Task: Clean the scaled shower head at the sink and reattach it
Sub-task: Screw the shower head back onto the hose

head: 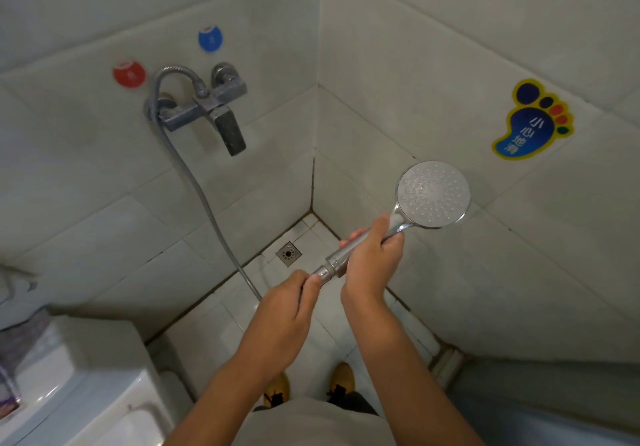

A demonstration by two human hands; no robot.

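Both hands (332, 283) hiding shower head (433, 194) handle

Bare forearms, no sleeves or jewellery — a light grey top (308, 421) at bottom centre, yellow shoes (343, 378) below.

Chrome shower head (433, 194) is up at right, round nozzled face toward us, handle slanting down-left to the hose nut (323, 274); the metal hose (207, 199) runs far-left to the wall mixer.

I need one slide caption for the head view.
Right hand grips shower head; left hand pinches hose nut.
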